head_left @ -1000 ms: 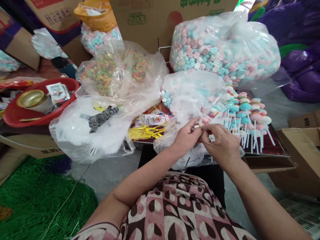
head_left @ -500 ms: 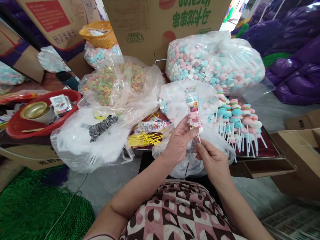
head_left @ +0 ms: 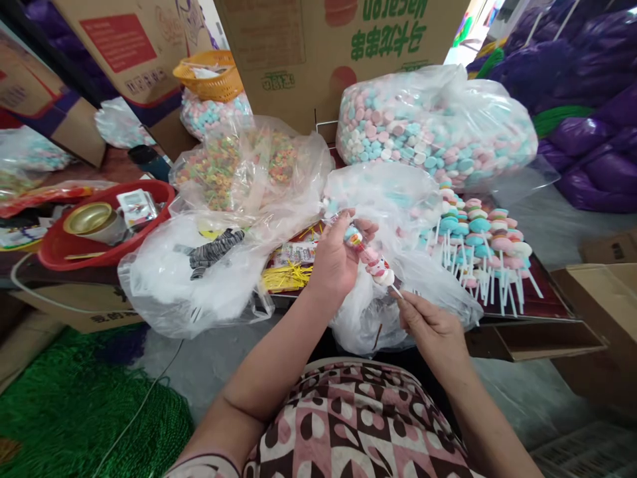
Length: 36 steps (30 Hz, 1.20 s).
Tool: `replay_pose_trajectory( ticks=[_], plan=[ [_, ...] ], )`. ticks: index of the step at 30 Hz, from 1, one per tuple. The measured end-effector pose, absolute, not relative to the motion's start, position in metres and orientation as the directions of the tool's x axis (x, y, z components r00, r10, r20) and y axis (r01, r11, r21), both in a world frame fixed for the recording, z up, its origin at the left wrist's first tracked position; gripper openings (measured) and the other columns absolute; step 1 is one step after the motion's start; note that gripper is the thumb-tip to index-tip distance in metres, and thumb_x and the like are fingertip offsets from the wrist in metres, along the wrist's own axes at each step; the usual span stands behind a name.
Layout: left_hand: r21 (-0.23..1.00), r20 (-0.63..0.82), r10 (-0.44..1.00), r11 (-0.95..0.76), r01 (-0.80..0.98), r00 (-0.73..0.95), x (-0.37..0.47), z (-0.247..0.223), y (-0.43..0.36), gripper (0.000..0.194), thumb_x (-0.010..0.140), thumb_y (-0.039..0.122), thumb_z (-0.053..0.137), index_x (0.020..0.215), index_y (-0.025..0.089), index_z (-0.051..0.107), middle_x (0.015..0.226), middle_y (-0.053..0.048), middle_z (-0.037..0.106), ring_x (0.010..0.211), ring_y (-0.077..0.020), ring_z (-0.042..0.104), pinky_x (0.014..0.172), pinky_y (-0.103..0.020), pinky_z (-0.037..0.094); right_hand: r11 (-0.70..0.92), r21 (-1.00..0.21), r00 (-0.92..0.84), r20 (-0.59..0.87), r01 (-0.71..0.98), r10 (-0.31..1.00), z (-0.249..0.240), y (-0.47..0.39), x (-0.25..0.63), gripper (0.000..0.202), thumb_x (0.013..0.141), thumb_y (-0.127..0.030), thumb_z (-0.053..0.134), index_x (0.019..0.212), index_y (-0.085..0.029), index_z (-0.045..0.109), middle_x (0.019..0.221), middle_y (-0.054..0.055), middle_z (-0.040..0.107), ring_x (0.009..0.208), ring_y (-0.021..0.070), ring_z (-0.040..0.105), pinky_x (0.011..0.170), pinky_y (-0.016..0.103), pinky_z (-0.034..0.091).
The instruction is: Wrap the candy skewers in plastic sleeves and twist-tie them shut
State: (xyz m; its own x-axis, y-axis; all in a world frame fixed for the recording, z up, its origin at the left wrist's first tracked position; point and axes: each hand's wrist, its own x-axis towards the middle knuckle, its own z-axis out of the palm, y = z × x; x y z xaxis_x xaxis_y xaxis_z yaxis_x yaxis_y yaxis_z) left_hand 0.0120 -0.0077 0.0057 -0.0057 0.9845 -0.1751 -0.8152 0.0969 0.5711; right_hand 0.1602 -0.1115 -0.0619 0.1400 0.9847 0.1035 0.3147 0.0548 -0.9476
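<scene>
In the right hand point(head_left: 432, 325), pinched by its white stick point(head_left: 397, 291); in the curled left hand point(head_left: 336, 260), held near the top: wrapped candy point(head_left: 373, 260), tilted over the clear bag point(head_left: 361, 325). Might squash from hard squeezing, or drop from loose pinching.

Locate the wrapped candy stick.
In the head view, just right of centre, the wrapped candy stick slants from the left grip down to the right grip.
</scene>
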Motion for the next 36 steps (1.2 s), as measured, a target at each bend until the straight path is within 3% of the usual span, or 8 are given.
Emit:
replay_pose_trajectory(
  ticks=[10, 13, 22, 28, 36],
  plan=[
    [0.521, -0.227, 0.973, 0.160, -0.838, 0.044, 0.005, 0.003, 0.005, 0.019, 0.097, 0.034, 0.051, 0.097, 0.019, 0.062, 0.067, 0.002, 0.065, 0.061, -0.0117, 0.067, 0.075, -0.029, 0.054, -0.285, -0.954, 0.006, -0.287, -0.093, 0.958, -0.054, -0.116, 0.164, 0.045, 0.077, -0.055, 0.073, 0.100, -0.016, 0.072, 0.049, -0.004, 0.051, 0.047, 0.0095, 0.040, 0.045, 0.022, 0.029],
    [0.488, -0.223, 0.973, 0.165, -0.857, 0.061, 0.005, -0.001, 0.006, 0.019, 0.096, 0.036, 0.052, 0.101, 0.020, 0.062, 0.067, 0.002, 0.065, 0.059, -0.0104, 0.065, 0.071, -0.027, 0.054, -0.306, -0.937, -0.003, -0.310, -0.165, 0.951, -0.050, -0.115, 0.160, 0.046, 0.078, -0.055, 0.072, 0.105, -0.018, 0.065, 0.048, -0.005, 0.054, 0.044, 0.0102, 0.041, 0.043, 0.022, 0.028],
    [0.525, -0.203, 0.975, 0.183, -0.831, 0.087, 0.007, -0.008, 0.008, 0.025, 0.089, 0.045, 0.063, 0.097, 0.021, 0.064, 0.059, 0.006, 0.054, 0.053, -0.0078, 0.057, 0.066, -0.025, 0.051, -0.256, -0.950, 0.061, -0.271, -0.180, 0.961, -0.052, -0.116, 0.154, 0.034, 0.084, -0.052, 0.067, 0.091, -0.019, 0.062, 0.045, -0.007, 0.049, 0.039, 0.0090, 0.038, 0.041, 0.022, 0.030],
    [0.532, -0.144, 0.979, 0.199, -0.823, 0.144, 0.009, -0.013, 0.009, 0.030, 0.094, 0.049, 0.053, 0.089, 0.022, 0.065, 0.054, 0.006, 0.049, 0.048, -0.0072, 0.052, 0.058, -0.023, 0.047, -0.378, -0.849, -0.043, -0.391, -0.369, 0.919, -0.048, -0.115, 0.151, 0.034, 0.077, -0.049, 0.075, 0.084, -0.019, 0.060, 0.039, -0.010, 0.042, 0.031, 0.0056, 0.028, 0.037, 0.021, 0.034],
    [0.560, -0.079, 0.980, 0.197, -0.805, 0.185, 0.017, -0.013, 0.002, 0.034, 0.090, 0.055, 0.057, 0.089, 0.022, 0.062, 0.055, 0.006, 0.050, 0.047, -0.0090, 0.054, 0.059, -0.026, 0.050, -0.424, -0.825, -0.156, -0.395, -0.373, 0.905, -0.046, -0.112, 0.133, 0.035, 0.080, -0.054, 0.069, 0.085, -0.020, 0.059, 0.036, -0.014, 0.033, 0.029, 0.0055, 0.020, 0.033, 0.021, 0.031]
  ],
)
